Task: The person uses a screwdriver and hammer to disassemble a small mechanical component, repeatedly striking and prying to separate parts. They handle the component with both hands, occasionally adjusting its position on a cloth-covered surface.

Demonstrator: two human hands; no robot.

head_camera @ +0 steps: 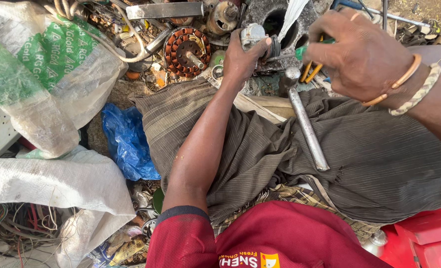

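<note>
Two hands working a small metal part with a screwdriver.
The left hand (243, 57) is pinching the part (254, 35), just right of the copper stator (187, 50); the right hand (362, 52) is clenching around the screwdriver (300, 52), beside it.

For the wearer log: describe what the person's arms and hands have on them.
Both hands are bare, no gloves. The left arm is bare up to a short red sleeve with a dark cuff. The right wrist carries two bracelets: a thin orange bangle and a pale braided band. No rings or watch show.
</note>
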